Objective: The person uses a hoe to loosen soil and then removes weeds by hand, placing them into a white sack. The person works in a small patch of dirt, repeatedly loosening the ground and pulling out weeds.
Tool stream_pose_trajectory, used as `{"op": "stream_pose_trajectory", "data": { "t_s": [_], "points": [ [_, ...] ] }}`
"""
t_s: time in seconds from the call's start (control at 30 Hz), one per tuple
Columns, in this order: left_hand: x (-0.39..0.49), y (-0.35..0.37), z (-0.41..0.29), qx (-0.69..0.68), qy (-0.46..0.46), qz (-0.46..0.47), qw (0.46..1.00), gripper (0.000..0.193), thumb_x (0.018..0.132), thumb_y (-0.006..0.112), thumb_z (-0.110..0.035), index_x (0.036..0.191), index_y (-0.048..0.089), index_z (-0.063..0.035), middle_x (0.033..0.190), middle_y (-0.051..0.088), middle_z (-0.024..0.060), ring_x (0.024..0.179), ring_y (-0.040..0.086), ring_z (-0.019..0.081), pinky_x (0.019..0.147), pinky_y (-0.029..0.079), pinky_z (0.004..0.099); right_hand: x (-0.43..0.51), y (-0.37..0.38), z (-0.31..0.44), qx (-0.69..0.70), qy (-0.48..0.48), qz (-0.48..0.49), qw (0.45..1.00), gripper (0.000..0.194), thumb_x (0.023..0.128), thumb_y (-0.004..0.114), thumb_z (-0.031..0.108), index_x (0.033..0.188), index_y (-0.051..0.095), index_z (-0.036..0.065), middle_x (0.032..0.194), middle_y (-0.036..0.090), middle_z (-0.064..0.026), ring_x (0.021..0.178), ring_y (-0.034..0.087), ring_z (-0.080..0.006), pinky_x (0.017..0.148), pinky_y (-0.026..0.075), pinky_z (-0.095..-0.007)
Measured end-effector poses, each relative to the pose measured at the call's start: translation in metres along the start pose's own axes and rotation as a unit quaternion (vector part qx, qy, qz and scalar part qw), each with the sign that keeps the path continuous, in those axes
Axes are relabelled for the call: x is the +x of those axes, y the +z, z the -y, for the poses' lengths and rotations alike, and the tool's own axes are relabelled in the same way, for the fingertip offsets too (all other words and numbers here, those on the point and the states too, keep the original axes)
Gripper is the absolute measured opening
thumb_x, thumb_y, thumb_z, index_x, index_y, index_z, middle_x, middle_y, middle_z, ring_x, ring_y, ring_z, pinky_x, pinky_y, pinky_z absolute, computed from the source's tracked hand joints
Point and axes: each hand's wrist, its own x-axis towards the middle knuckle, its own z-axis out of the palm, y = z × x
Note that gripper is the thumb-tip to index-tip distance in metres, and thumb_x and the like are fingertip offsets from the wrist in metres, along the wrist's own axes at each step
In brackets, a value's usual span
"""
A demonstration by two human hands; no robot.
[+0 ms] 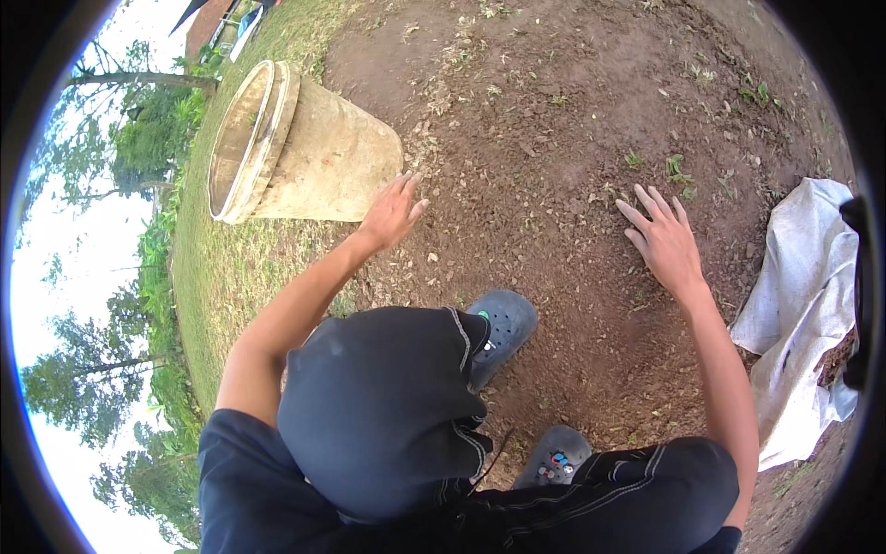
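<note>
My left hand (392, 212) is beside the lower side of a dirty, cream plastic bucket (339, 156), near its base; whether the palm touches it I cannot tell. The bucket appears sideways in the view, its rim towards the left and its inside partly seen. Over bare brown soil (526, 221) strewn with dry leaf bits, my right hand (663, 235) is spread with nothing in it. Its fingers point towards a few small green weeds (675, 168). Whether these fingertips touch the ground is unclear.
A white woven sack (796, 311) with dark soil at its opening lies at the right. My feet in grey clogs (504, 332) are on the soil, below my bent knees. Grass (197, 277) borders the soil at left, with trees (149, 149) beyond.
</note>
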Motion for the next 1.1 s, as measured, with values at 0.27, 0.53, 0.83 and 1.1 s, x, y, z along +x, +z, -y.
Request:
{"op": "stream_pose_trajectory", "data": {
  "t_s": [0.27,0.53,0.83,1.1],
  "points": [
    [0.098,0.106,0.007,-0.173,-0.155,-0.262,0.937,0.069,0.106,0.046,-0.035,0.155,0.025,0.0086,0.160,0.029,0.0286,0.151,0.024,0.0406,0.125,0.018,0.0475,-0.076,-0.007,-0.002,0.097,0.130,0.025,0.986,0.067,0.095,0.068,0.036,0.156,0.042,0.023,0.160,0.037,-0.0166,0.150,0.031,-0.0362,0.125,0.025,-0.0500],
    [0.094,0.110,0.003,-0.197,-0.129,-0.325,0.916,0.064,0.106,0.047,-0.031,0.154,0.029,0.0077,0.160,0.030,0.0268,0.151,0.026,0.0400,0.125,0.019,0.0487,-0.018,0.004,0.047,0.050,0.300,0.075,0.950,0.072,0.098,0.064,0.042,0.159,0.033,0.017,0.161,0.030,-0.0261,0.151,0.026,-0.0425,0.124,0.024,-0.0512],
    [0.094,0.110,0.005,-0.224,-0.118,-0.317,0.914,0.064,0.107,0.046,-0.032,0.154,0.029,0.0088,0.162,0.028,0.0266,0.151,0.024,0.0404,0.124,0.019,0.0497,0.005,-0.082,0.076,0.233,0.256,0.175,0.922,0.072,0.102,0.055,0.049,0.158,0.032,0.011,0.162,0.029,-0.0248,0.146,0.037,-0.0429,0.121,0.033,-0.0514],
    [0.102,0.098,-0.017,-0.227,-0.189,-0.260,0.919,0.067,0.108,0.038,-0.036,0.157,0.023,0.0078,0.167,0.017,0.0255,0.156,0.013,0.0377,0.128,0.008,0.0487,-0.027,-0.111,-0.020,0.105,0.254,0.252,0.928,0.058,0.105,0.053,0.038,0.148,0.042,0.001,0.150,0.046,-0.0263,0.141,0.045,-0.0407,0.118,0.036,-0.0471]
  ]
}}
